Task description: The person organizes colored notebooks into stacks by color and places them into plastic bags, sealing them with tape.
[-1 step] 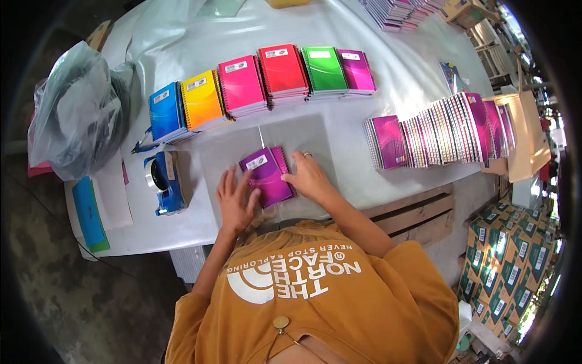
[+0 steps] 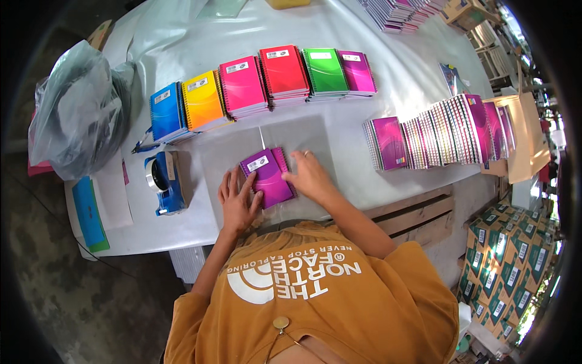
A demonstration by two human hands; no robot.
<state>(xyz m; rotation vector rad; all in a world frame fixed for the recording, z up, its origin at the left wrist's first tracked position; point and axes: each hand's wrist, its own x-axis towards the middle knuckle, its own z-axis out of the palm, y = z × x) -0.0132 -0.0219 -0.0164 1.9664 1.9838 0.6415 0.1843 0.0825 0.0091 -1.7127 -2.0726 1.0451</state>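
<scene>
Two purple spiral notebooks lie in front of me, one overlapping the other. The upper notebook (image 2: 273, 185) is tilted and has a white label; the under notebook (image 2: 279, 156) shows only along its right side. At the upper notebook's left edge rests my left hand (image 2: 238, 200), fingers spread and fingertips touching the cover. On the opposite side is my right hand (image 2: 310, 176), wearing a ring, its thumb at the notebooks' right edge and its fingers apart from the thumb. Beneath them lies a clear plastic sheet (image 2: 321, 136) on the table.
Stacks of notebooks curve across the table beyond: blue (image 2: 165, 118), yellow (image 2: 203, 103), pink (image 2: 242, 82), red (image 2: 282, 70), green (image 2: 325, 70), purple (image 2: 356, 70). A tape dispenser (image 2: 173, 188) and plastic bag (image 2: 82, 109) stand left. A notebook row (image 2: 439, 130) lies right, beside a cardboard box (image 2: 527, 136).
My left hand has shifted very slightly right, its fingers closer against the upper notebook. The right hand and the notebooks stay nearly where they were.
</scene>
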